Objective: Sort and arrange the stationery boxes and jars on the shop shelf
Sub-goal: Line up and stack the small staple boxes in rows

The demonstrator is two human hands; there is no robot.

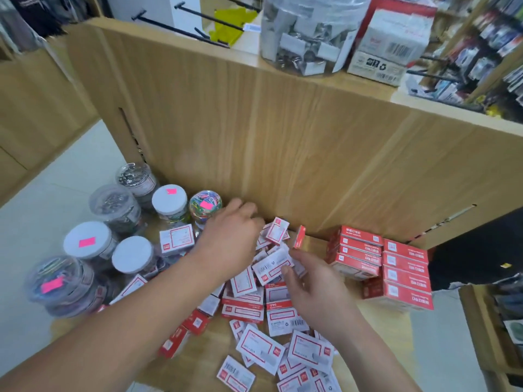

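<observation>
Several small red-and-white stationery boxes [256, 306] lie in a loose pile on the low wooden shelf [339, 315]. My left hand [232, 239] reaches into the back of the pile, fingers curled round a small box [276, 230] near the wooden back panel. My right hand [308, 284] pinches another white box [268, 265] with thumb and fingers. A neat stack of red boxes [396, 267] stands at the right. Clear jars [119, 207] of clips, some with white lids, are grouped at the left, one full of coloured clips [205, 206].
A tall wooden panel [254, 123] rises behind the pile. On top of it stand a big clear tub of binder clips [308, 38] and a red-and-white carton [393, 43]. Black display hooks [184, 26] stick out at the top. Pale floor [56, 179] lies left.
</observation>
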